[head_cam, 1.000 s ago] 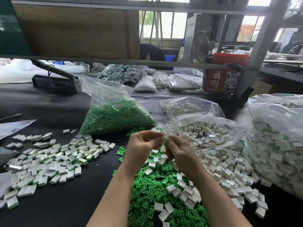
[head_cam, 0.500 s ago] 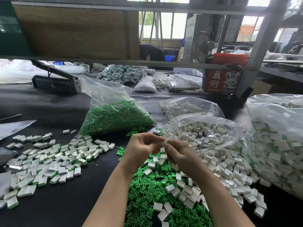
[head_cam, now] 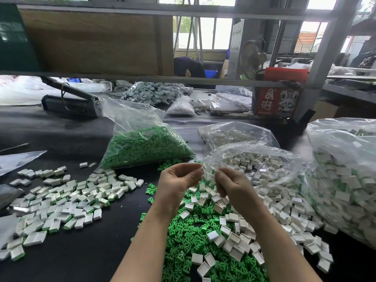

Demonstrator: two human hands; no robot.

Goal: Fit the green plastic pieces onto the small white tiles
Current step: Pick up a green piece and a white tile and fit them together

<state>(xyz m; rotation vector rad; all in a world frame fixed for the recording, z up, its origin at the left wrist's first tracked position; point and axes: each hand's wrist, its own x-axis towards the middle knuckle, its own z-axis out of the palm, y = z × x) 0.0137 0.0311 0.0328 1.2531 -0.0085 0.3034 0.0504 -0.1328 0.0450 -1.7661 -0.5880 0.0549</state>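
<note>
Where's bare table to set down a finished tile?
Bare black table lies between the assembled tiles and the loose green pieces; more behind the green bag, far left. Right of the hands it is crowded with white tiles.

Landmark: loose green pieces pile point(head_cam: 195, 241), front centre of black table point(head_cam: 71, 257). Both forearms come in over it, left hand point(head_cam: 178, 183) & right hand point(head_cam: 234, 186) raised above its far edge, w/ a narrow gap between them. Left of pile: bare black strip, then spread of white tiles point(head_cam: 61, 202). Behind pile: bag of green pieces point(head_cam: 146, 147) & open bag of white tiles point(head_cam: 256, 161) block the way back. Right of pile: spilled tiles, then big full bag point(head_cam: 341, 180). Overhead: shelf rail point(head_cam: 142, 78) limits lift.
</note>
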